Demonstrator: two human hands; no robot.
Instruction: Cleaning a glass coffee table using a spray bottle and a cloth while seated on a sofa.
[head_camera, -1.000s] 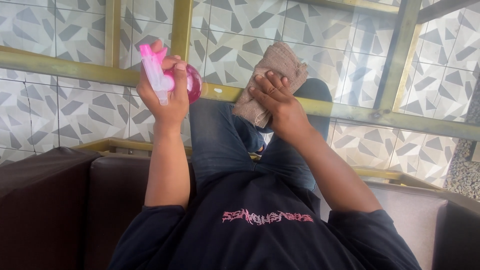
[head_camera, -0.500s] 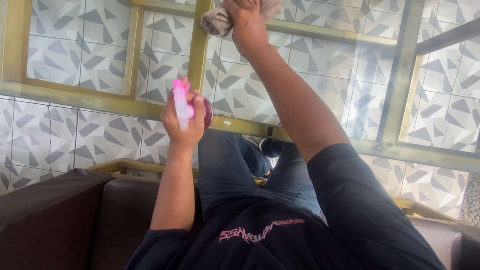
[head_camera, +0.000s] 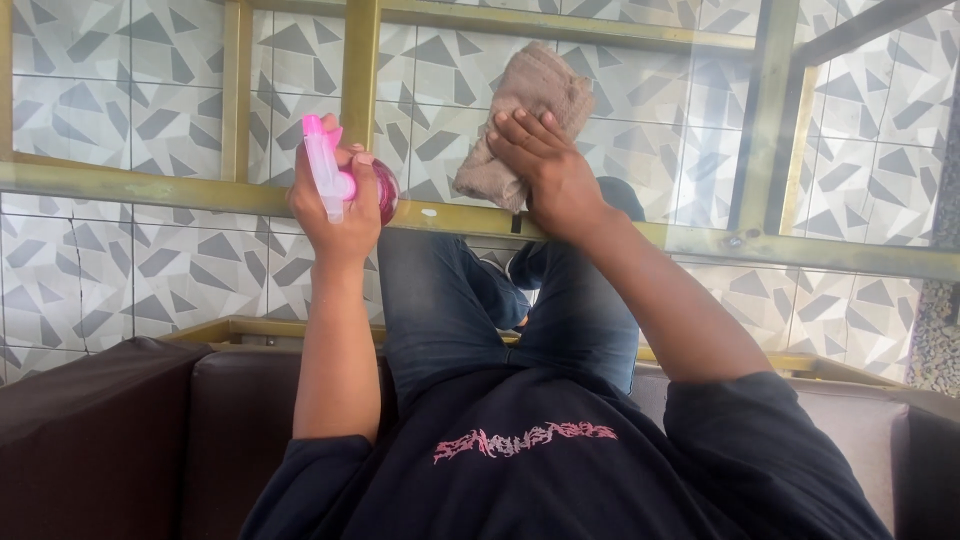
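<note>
My left hand (head_camera: 335, 220) is raised and closed around a small pink spray bottle (head_camera: 322, 165) with a white-and-pink nozzle, held upright above the near edge of a glass table top. My right hand (head_camera: 548, 172) presses flat on a folded beige cloth (head_camera: 530, 90) that lies on the glass, just beyond the near gold frame bar (head_camera: 150, 186). My fingers spread over the cloth's lower part. My knees in blue jeans (head_camera: 450, 290) show under the glass.
The glass table has a gold metal frame with crossbars (head_camera: 360, 70). Grey and white patterned floor tiles (head_camera: 130, 280) show through the glass. I sit on a dark brown sofa (head_camera: 100, 430) whose arm lies at the left.
My right hand has drawn the cloth back across the glass from the far reach toward the near frame bar. My left hand keeps the spray bottle in about the same place.
</note>
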